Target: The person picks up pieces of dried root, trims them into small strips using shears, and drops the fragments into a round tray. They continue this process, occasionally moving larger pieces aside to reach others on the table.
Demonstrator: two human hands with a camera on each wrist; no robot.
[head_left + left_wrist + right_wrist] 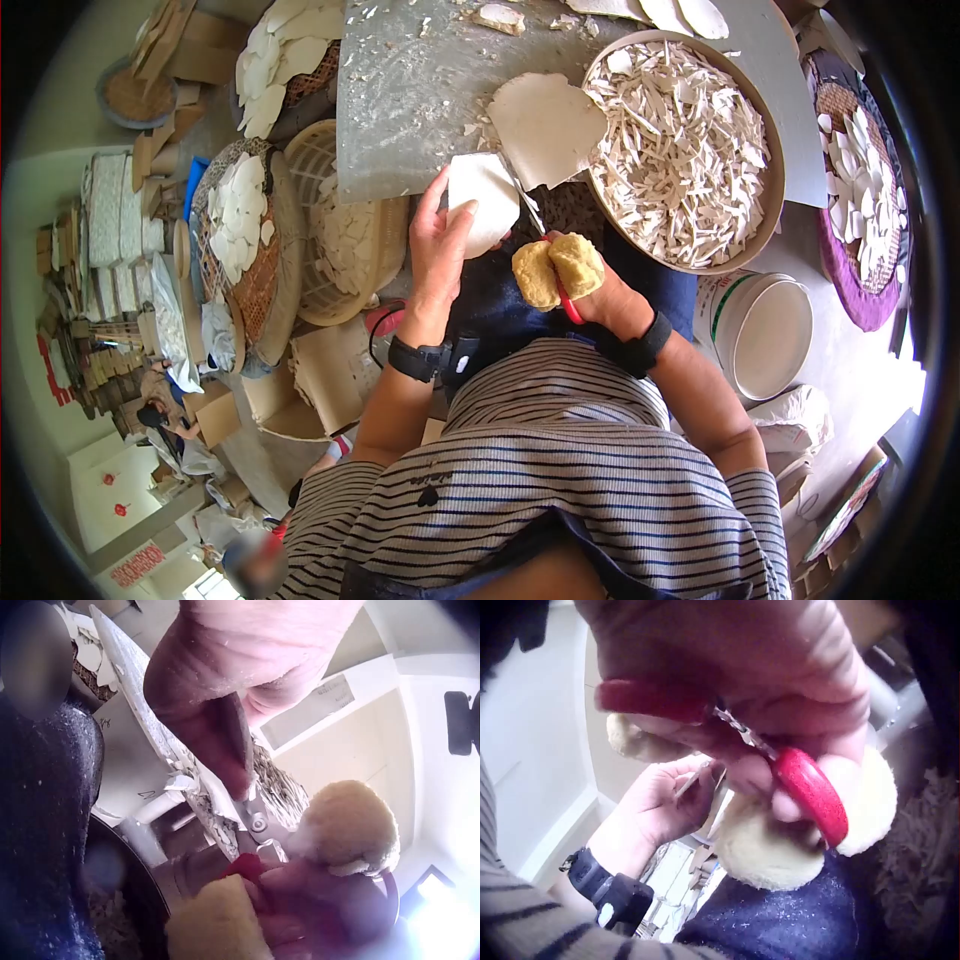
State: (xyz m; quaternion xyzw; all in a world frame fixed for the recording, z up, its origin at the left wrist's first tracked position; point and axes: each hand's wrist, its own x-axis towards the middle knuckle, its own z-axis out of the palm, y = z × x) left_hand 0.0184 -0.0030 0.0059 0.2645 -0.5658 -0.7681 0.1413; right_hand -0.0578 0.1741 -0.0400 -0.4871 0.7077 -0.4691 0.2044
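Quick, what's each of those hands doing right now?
Left hand: closed, pinching a flat white piece.
Right hand: closed, holding red-handled scissors.

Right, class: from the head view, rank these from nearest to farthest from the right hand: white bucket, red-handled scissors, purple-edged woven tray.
1. Red-handled scissors: held in the right hand.
2. White bucket: to that hand's right.
3. Purple-edged woven tray: beyond the bucket, toward the view's right edge.
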